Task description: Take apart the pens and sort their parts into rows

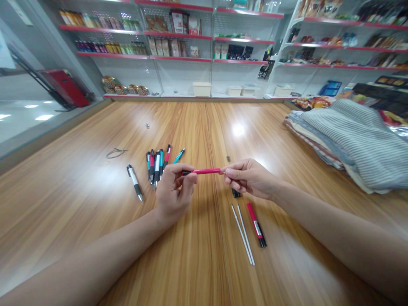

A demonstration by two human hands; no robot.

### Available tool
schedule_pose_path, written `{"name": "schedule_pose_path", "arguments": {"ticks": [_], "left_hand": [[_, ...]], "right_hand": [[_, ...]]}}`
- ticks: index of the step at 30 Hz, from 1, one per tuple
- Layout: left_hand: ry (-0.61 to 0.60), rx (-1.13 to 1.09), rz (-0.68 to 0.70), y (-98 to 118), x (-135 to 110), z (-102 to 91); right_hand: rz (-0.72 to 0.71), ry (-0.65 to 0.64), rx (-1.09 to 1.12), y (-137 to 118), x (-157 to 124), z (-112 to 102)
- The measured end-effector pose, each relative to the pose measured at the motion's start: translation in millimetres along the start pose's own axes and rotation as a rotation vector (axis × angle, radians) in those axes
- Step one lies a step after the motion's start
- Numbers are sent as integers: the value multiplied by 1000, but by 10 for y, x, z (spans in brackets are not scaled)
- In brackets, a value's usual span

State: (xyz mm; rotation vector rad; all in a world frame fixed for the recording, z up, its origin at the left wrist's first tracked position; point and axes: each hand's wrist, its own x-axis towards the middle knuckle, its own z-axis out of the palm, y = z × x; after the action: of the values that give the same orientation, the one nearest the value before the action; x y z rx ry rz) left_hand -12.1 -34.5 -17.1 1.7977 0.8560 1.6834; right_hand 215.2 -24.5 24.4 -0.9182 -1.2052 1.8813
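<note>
A red pen barrel (207, 171) lies level above the table, its black end between the closed thumb and fingers of my left hand (176, 187). At the barrel's other end, the fingertips of my right hand (247, 176) are pinched together; what sits in them is too small to make out. Below my right hand are small black pen parts (236, 193), partly covered by it. Nearer to me lie two thin white ink refills (242, 233) and a red pen barrel with black end (256, 225). Beyond my left hand is a group of several teal, red and white pens (156, 165).
A white and black pen (134, 182) lies apart on the left, near a grey loop of cord (116, 153). Small bits (228, 158) rest beyond my right hand. Folded cloths (357, 140) are piled at the right. Stocked shelves (178, 34) stand behind the wooden table (95, 263).
</note>
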Motion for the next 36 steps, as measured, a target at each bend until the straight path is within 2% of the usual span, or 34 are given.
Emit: {"name": "schedule_pose_path", "arguments": {"ticks": [6,10,13,15,20,30,32,36], "left_hand": [[23,-116,-149,76,134,58],[9,-131,-218,72,165,61],[-20,-130,-293,65,177,68],[-51,-126,-346,55,189,72],[-106,-130,-438,8,215,72],[-79,-135,-444,-1,224,62],[-85,-125,-445,-6,224,58],[-91,-126,-456,-17,223,59]], "right_hand": [[-195,168,-91,-25,137,-392],[-337,380,-203,45,262,-654],[-427,560,-351,99,317,-763],[-423,612,-442,120,323,-785],[-347,540,-561,121,280,-726],[-311,474,-602,109,200,-795],[-306,476,-705,94,126,-777],[-323,494,-1052,82,-20,-710]]}}
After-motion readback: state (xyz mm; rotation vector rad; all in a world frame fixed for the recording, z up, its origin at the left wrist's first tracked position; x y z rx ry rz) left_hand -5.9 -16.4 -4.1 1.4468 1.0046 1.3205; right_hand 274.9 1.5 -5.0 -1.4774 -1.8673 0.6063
